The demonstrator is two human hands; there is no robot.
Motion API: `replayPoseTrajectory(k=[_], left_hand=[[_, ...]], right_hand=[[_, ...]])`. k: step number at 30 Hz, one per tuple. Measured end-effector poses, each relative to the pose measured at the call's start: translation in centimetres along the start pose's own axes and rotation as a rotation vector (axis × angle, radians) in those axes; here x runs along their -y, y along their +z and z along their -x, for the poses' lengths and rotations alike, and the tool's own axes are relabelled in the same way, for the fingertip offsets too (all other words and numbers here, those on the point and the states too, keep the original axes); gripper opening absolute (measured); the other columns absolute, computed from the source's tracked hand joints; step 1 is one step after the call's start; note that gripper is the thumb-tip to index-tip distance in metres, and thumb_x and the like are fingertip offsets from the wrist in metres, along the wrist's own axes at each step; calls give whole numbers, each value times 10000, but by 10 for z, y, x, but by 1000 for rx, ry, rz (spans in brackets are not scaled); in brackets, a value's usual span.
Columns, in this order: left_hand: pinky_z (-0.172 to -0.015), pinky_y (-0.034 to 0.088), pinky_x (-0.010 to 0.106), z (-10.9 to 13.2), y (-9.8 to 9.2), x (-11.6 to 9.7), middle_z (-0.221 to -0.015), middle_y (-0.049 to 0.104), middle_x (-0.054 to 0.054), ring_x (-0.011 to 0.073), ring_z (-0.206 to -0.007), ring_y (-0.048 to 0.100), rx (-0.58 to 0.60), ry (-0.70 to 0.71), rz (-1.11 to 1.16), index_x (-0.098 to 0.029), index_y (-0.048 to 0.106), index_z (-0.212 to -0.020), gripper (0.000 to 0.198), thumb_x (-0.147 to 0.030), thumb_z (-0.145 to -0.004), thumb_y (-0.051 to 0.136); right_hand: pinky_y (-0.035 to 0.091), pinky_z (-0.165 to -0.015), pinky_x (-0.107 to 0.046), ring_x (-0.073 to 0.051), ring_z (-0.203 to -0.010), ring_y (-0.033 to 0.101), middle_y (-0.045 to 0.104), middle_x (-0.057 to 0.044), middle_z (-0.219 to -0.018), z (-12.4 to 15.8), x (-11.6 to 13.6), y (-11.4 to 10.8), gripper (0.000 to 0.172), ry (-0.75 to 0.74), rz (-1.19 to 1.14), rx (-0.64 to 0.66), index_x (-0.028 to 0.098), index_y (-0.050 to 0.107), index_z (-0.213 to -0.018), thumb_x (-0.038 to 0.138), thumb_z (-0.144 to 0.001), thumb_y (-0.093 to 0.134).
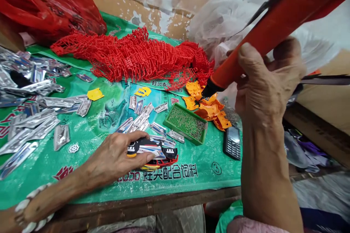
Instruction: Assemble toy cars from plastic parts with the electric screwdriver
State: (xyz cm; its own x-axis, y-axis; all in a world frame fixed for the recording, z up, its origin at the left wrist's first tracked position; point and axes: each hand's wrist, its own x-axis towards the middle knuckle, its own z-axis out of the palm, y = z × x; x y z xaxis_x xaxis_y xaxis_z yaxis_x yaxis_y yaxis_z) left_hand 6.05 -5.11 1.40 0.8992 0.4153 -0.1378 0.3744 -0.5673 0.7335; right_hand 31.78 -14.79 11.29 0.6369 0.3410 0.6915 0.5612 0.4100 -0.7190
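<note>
My left hand (pixel 117 156) grips a small toy car part (pixel 155 150) near the front edge of the green-covered table; the part is black and silver with red and yellow along its lower side. In my right hand (pixel 266 76) is an orange electric screwdriver (pixel 254 47), tilted with its black tip down to the left. That tip is over or just in front of the orange plastic pieces (pixel 212 109); whether it touches them cannot be made out. A green tray of tiny screws (pixel 186 122) lies between the toy part and the orange pieces.
Silver plates (pixel 49 120) are spread over the left and middle. Red plastic frames (pixel 136 56) are heaped along the back, beside a red bag (pixel 51 7). A black keypad phone (pixel 232 142) lies right of the tray. Two yellow pieces (pixel 95 94) lie mid-table.
</note>
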Motion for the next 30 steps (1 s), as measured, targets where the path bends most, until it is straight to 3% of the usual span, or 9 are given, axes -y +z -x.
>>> replayPoseTrajectory(k=[4, 8, 13, 22, 30], left_hand=[[-696, 519, 294, 0, 13, 0, -942, 790, 33, 220, -785, 717, -79, 7, -23, -216, 733, -1154, 454, -537, -881, 563], [-745, 551, 291, -6, 23, -4, -936, 797, 25, 213, -794, 731, -84, 95, -6, -236, 741, -1137, 419, -537, -903, 567], [-808, 558, 318, -9, 27, -7, -1001, 797, 32, 225, -838, 738, -69, 78, -45, -249, 725, -1195, 439, -546, -906, 578], [-769, 568, 313, -6, 30, -8, -1017, 801, 32, 241, -870, 746, -127, 55, -48, -265, 751, -1151, 467, -618, -883, 604], [-737, 567, 316, -7, 31, -6, -930, 796, 19, 218, -771, 728, -86, 59, -16, -249, 744, -1167, 426, -549, -884, 638]], right_hand=[[549, -744, -309, -132, -751, 579, 594, -4, -899, 5, 10, 2, 327, 108, -51, -5, 246, 595, -864, 231, -626, 820], [511, -534, -317, -119, -582, 552, 603, 21, -783, 10, 19, 5, 265, 247, -151, 104, 227, 585, -764, 197, -595, 787], [493, -454, -292, -112, -475, 557, 569, 42, -587, 24, 11, 4, 216, 244, -160, 95, 183, 614, -684, 167, -662, 828], [504, -478, -291, -137, -487, 606, 597, 77, -613, 58, -14, 3, 277, 254, -52, -9, 235, 659, -1013, 303, -765, 763], [482, -465, -283, -116, -463, 554, 565, 89, -586, 63, -12, 10, 203, 240, -105, -4, 250, 663, -1001, 234, -806, 719]])
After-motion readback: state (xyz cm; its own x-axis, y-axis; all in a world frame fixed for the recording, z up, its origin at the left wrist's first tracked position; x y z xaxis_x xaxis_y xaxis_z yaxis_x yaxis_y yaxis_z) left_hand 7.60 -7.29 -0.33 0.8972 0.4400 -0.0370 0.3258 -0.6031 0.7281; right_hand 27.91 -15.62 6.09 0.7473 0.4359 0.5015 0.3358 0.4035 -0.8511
